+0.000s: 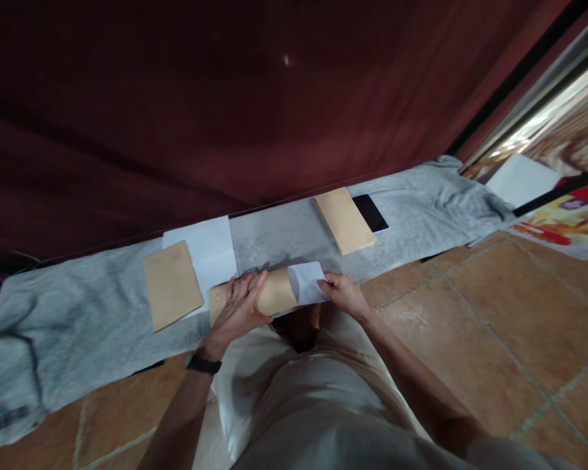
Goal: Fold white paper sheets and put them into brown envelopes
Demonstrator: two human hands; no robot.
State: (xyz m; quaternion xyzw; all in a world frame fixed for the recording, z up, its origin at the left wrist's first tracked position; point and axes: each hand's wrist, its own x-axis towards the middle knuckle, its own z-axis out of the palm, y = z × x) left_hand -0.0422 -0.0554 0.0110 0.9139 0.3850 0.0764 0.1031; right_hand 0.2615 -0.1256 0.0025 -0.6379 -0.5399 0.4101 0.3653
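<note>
A brown envelope lies near the front edge of the cloth-covered bench, in front of my body. My left hand grips its left part, with the fingers over the top and the thumb along the near side. A folded white paper sticks out of the envelope's right end. My right hand pinches the outer end of this paper between thumb and fingers. How far the paper reaches inside is hidden. Left of my left hand, another brown envelope rests partly on white sheets.
A stack of brown envelopes lies towards the back right, beside a dark phone. The grey cloth covers the long narrow bench. Behind it hangs a dark red curtain. Tiled floor shows on the near side.
</note>
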